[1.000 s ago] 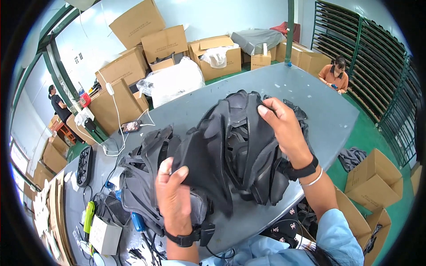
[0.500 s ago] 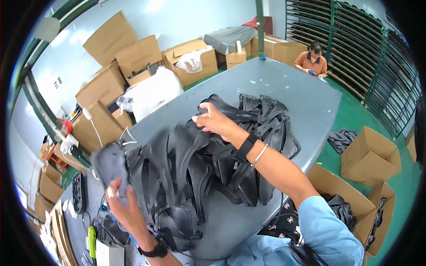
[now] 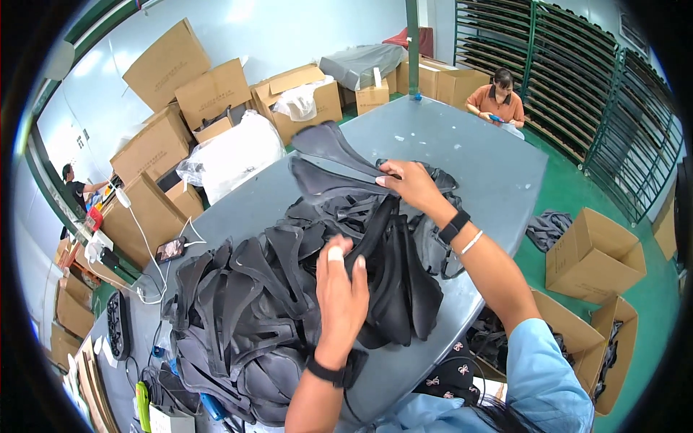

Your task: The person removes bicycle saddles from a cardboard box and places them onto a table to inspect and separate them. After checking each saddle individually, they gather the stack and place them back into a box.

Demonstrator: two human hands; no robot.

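Note:
A heap of black, saddle-shaped covers (image 3: 249,289), broad at one end and tapering to a narrow nose, lies across the grey table. My right hand (image 3: 415,189) pinches the narrow ends of two such covers (image 3: 325,177), whose wide ends fan out to the left above the far side of the heap. Over the heap's middle is my left hand (image 3: 339,307), fingers spread, white tape on one fingertip. It is beside a cluster of covers (image 3: 404,289) lying nose up; whether it touches them I cannot tell.
A phone (image 3: 171,250) with a white cable lies at the table's left edge, near a black power strip (image 3: 118,325) and a green-handled tool (image 3: 142,404). Open cardboard boxes (image 3: 595,256) stand at right. A co-worker (image 3: 498,101) sits beyond the far corner.
My left hand has moved right, from the heap's left end to its middle, away from a cover there. My right hand has shifted right and now holds two covers raised. The phone has come into view.

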